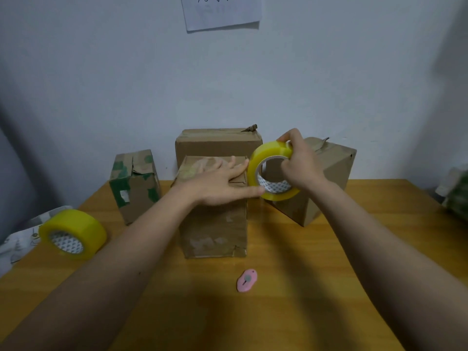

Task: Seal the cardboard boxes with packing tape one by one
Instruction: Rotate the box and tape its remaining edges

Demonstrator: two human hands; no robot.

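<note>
A tall cardboard box [214, 229] stands upright at the middle of the wooden table [329, 287]. My left hand [222, 183] lies flat on its top with fingers straight, the thumb reaching toward the tape. My right hand [301, 163] grips a yellow roll of packing tape [255, 163], held upright just off the box's top right edge, with fingers through its core. Three more cardboard boxes stand behind: one with green patches [135, 184] at the left, one [215, 144] against the wall, one [329, 178] tilted at the right behind the roll.
A second yellow tape roll [73, 233] lies at the table's left edge on a printed bag [17, 243]. A small pink cutter [247, 279] lies on the table in front of the middle box. A green-white bundle [455, 191] sits at the far right. A paper sheet [222, 11] hangs on the wall.
</note>
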